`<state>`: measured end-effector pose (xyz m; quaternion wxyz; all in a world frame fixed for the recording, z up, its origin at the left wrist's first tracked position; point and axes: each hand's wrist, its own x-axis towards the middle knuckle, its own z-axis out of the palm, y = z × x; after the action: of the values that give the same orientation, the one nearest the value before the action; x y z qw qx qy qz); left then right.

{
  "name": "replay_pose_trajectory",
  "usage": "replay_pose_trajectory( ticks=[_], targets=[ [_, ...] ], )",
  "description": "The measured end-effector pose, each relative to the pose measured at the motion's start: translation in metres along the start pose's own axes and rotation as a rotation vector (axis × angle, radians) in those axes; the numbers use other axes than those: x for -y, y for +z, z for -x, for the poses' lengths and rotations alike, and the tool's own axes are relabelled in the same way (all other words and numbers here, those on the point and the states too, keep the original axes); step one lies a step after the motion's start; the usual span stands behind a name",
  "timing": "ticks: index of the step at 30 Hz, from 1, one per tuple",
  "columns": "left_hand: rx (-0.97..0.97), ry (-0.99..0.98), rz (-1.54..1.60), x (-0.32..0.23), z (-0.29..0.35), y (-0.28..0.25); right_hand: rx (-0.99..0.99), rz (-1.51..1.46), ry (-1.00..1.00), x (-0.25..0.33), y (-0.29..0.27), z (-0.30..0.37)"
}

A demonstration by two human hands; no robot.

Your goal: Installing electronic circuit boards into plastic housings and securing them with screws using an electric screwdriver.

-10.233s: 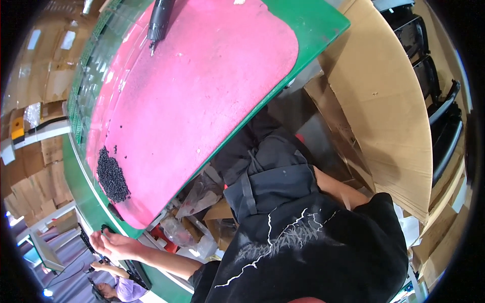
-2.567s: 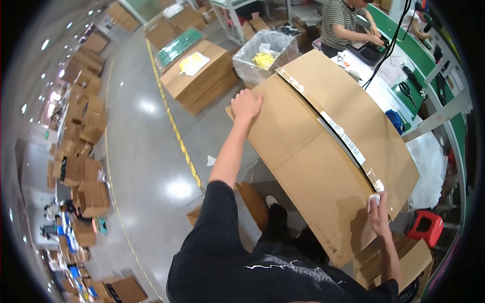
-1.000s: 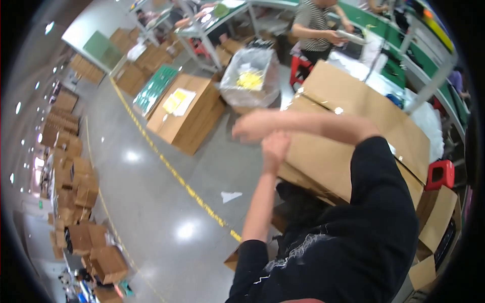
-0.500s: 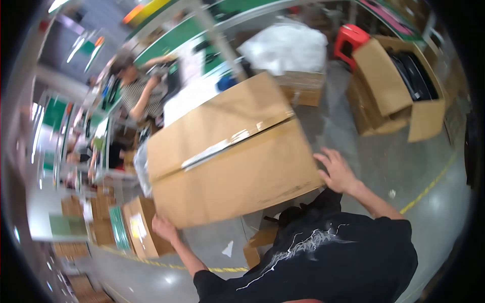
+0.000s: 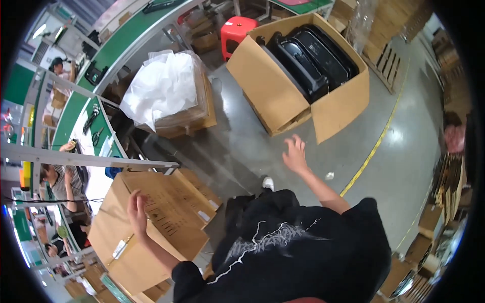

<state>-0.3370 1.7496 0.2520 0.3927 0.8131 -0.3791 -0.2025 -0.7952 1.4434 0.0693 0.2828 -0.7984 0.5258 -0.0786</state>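
Note:
A large brown carton (image 5: 166, 214) with printed sides stands at the lower left beside the workbench. My left hand (image 5: 137, 212) is raised over its side with fingers stretched out, holding nothing; whether it brushes the cardboard I cannot tell. Farther ahead, an open carton (image 5: 275, 93) has its flaps folded outward. Several black plastic tray-like parts (image 5: 313, 58) are packed upright inside it. Short of its near flap, my right hand (image 5: 295, 155) reaches out with fingers apart and nothing in them.
White wrapping sheets (image 5: 164, 88) lie heaped on a box under the green bench (image 5: 73, 108). A red stool (image 5: 235, 35) stands behind the open carton. Yellow floor tape (image 5: 371, 155) runs along the right, past a wooden pallet (image 5: 386, 65). A co-worker (image 5: 63, 184) sits at the left bench.
The big carton, earlier between my two hands, now stands at the lower left and my hands have come off it. My view has turned right, and my right hand has moved toward the open carton.

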Motion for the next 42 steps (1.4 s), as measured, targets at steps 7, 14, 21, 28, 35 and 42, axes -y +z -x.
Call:
replay_pose_trajectory(
  ticks=[7, 14, 21, 28, 35, 42],
  targets=[
    [0.168, -0.174, 0.220, -0.022, -0.139, 0.087, -0.581, 0.241, 0.303, -0.033, -0.055, -0.202],
    [0.278, 0.303, 0.238, -0.068, -0.364, 0.274, -0.490, 0.509, 0.218, -0.086, -0.041, -0.235],
    [0.853, 0.489, 0.659, -0.242, -0.494, 0.464, -0.391, 0.358, 0.265, -0.097, -0.052, -0.258],
    [1.149, 0.663, 0.469, -0.257, -0.606, 0.518, -0.212, 0.252, 0.522, -0.099, -0.051, -0.264],
    [1.461, 0.483, 0.060, -0.239, -0.790, 0.547, -0.106, 0.294, 1.154, -0.043, -0.034, -0.276],
    [1.162, 0.412, -0.427, -0.147, -1.020, 0.620, -0.422, 0.548, 1.442, -0.025, 0.034, -0.296]
  ],
)
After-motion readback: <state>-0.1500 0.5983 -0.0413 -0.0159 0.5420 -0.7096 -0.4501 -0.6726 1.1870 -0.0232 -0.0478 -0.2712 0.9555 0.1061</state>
